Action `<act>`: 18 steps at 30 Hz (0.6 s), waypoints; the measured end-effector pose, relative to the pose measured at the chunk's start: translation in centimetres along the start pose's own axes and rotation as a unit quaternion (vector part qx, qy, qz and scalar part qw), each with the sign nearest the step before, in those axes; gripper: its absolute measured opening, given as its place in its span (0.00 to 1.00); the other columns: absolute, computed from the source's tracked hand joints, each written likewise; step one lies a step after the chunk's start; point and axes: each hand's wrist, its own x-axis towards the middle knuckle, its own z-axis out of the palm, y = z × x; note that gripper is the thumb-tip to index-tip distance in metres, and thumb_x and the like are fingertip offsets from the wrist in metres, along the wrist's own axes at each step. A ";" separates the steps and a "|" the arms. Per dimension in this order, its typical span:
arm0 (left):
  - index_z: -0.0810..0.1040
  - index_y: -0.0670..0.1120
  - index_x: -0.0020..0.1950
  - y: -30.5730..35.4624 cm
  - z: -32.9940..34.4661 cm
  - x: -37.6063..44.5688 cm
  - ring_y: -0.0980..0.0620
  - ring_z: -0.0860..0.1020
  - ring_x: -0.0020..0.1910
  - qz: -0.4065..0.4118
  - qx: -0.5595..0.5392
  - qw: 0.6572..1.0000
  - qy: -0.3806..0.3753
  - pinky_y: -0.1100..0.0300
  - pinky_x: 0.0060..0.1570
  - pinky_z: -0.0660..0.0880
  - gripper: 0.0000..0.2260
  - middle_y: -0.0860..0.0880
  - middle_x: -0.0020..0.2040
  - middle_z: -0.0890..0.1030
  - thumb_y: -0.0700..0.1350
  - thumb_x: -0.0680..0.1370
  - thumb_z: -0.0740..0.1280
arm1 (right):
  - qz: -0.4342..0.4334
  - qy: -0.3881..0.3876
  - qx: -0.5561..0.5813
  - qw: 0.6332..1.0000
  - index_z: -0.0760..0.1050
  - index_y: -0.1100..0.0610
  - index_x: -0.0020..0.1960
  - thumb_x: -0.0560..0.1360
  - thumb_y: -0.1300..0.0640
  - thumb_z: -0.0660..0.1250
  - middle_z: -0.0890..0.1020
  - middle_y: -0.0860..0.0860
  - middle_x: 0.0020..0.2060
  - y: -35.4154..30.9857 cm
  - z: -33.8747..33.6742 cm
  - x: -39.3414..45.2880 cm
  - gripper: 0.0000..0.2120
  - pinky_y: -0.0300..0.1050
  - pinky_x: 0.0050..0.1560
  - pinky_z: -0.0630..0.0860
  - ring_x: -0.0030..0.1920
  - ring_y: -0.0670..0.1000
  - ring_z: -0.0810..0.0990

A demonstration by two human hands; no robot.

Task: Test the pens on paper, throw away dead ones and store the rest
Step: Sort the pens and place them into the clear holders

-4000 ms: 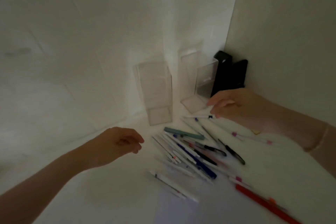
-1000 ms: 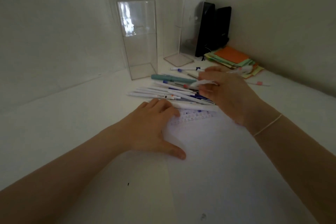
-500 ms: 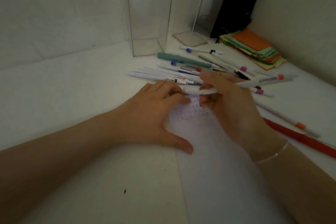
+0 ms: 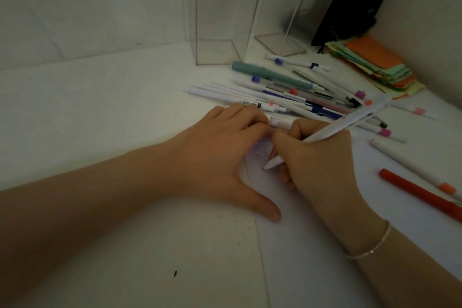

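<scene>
The person's right hand (image 4: 322,157) was curled around a white pen (image 4: 332,130), fingers and thumb pinching the barrel low down, with the tip resting on the sheet of paper (image 4: 325,232) just beside some faint scribbles. The pen's upper end slanted up and away to the right, over the pile behind it. The left hand (image 4: 225,157) lay flat on the left edge of the paper, fingers straight and close together, thumb spread wide toward the person, pressing the sheet onto the white tabletop (image 4: 100,107); its fingertips nearly met the knuckles of the other hand. A thin bracelet (image 4: 370,247) circled the right wrist. Just beyond both hands lay the loose heap of pens (image 4: 287,97), mostly white barrels with coloured caps, and a teal pen (image 4: 270,75) lay along its far side. A red pen (image 4: 422,195) lay on the paper near the right edge, apart from the heap. Two tall clear boxes (image 4: 220,12) stood upright behind the heap, the nearer one almost touching the teal pen's end. To the right, against the wall, sat a stack of orange and green paper slips (image 4: 370,62) beside a black object (image 4: 350,2) I couldn't identify.
</scene>
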 end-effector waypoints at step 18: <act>0.69 0.53 0.64 0.0 0.0 0.1 0.59 0.63 0.59 -0.007 -0.014 1.000 -0.008 0.63 0.61 0.60 0.43 0.57 0.60 0.67 0.78 0.57 0.61 | -0.020 0.013 -0.006 1.000 0.67 0.70 0.27 0.69 0.72 0.65 0.72 0.52 0.16 -0.1 0.1 -0.2 0.13 0.30 0.17 0.63 0.14 0.43 0.69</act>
